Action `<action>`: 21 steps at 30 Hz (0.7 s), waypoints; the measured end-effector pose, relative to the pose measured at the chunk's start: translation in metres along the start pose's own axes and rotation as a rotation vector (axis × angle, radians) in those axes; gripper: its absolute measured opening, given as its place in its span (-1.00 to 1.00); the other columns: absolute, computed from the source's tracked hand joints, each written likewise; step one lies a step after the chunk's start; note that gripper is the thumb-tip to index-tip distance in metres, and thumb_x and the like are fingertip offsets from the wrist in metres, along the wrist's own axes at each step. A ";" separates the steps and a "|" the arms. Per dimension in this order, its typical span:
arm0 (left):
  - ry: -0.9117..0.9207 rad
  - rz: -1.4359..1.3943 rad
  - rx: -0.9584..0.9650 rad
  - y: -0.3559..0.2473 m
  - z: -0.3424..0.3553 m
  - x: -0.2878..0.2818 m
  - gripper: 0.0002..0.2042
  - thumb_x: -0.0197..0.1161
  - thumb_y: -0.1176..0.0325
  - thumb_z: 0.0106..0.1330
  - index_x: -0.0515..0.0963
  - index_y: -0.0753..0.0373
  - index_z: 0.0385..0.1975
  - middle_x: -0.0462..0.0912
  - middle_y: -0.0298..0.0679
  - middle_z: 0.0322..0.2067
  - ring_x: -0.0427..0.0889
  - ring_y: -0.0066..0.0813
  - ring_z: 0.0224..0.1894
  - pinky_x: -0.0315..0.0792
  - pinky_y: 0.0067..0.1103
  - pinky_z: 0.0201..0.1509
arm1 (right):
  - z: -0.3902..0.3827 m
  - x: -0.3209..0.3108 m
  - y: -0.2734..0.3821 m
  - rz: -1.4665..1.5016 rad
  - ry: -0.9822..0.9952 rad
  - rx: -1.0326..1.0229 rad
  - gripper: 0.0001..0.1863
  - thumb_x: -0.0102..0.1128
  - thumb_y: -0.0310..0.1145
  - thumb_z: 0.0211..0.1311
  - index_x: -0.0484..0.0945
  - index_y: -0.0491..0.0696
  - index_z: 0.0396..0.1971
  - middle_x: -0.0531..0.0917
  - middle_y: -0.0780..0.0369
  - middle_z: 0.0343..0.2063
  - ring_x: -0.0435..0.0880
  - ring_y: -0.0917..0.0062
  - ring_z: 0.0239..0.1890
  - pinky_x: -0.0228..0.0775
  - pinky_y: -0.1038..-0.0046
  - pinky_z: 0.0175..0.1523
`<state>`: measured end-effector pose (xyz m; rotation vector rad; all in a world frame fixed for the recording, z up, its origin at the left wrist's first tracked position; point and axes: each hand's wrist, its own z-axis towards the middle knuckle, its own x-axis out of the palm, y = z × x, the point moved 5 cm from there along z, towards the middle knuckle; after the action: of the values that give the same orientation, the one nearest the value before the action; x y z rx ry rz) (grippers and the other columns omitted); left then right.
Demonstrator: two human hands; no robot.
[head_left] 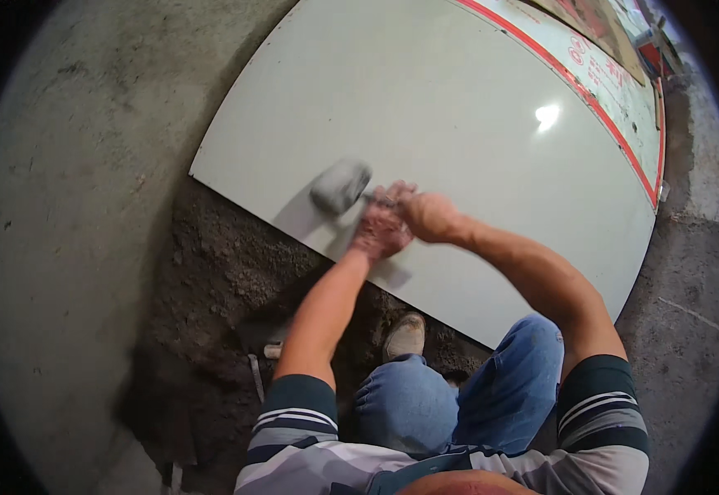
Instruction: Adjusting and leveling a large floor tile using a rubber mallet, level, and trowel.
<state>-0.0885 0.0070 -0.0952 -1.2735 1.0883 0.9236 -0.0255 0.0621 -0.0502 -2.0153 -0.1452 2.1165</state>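
Note:
A mallet with a thick grey head, smeared by motion, is held over a large pale, glossy panel. Its short handle runs rightward from the head into my hands. My right hand is closed in a fist around the handle's end. Nearer the head, my left hand appears closed at the handle, though blur and overlap hide part of its fingers. Shadows of the mallet and hands fall on the panel near its front edge.
A red-bordered strip and printed sheet lie along the panel's far right. Dark, loose dirt borders its near edge, where my shoe rests. A thin metal tool lies left of my legs. Concrete floor stretches along the left.

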 end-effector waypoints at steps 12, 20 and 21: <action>0.092 0.050 -0.136 0.064 0.106 -0.035 -0.27 -0.03 -0.17 0.14 0.08 0.11 0.27 -0.09 -0.22 0.32 -0.19 -0.26 0.37 -0.27 -0.17 0.36 | 0.011 0.023 -0.235 1.427 0.118 1.244 -0.51 -0.26 0.01 0.31 0.28 -0.10 -0.61 0.30 0.33 -0.76 0.31 0.59 -0.76 0.25 0.46 -0.66; 0.138 0.015 -0.128 0.080 0.138 -0.039 -0.22 -0.01 -0.18 0.12 -0.01 0.10 0.30 -0.11 -0.24 0.33 -0.23 -0.25 0.38 -0.33 -0.18 0.37 | 0.040 0.060 -0.271 1.385 0.125 1.353 -0.52 -0.27 0.04 0.31 0.22 -0.04 -0.64 0.24 0.37 -0.80 0.23 0.65 -0.81 0.12 0.52 -0.73; 0.142 0.009 -0.123 0.082 0.139 -0.038 -0.21 -0.01 -0.18 0.12 -0.01 0.11 0.30 -0.12 -0.24 0.33 -0.24 -0.25 0.38 -0.34 -0.18 0.37 | 0.048 0.059 -0.272 1.373 0.082 1.288 -0.52 -0.27 0.04 0.30 0.22 -0.04 -0.64 0.24 0.37 -0.80 0.24 0.65 -0.81 0.12 0.52 -0.74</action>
<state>-0.1622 0.1546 -0.0830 -1.4540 1.1627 0.9297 -0.0522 0.3432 -0.0451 -1.2326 2.4080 1.5185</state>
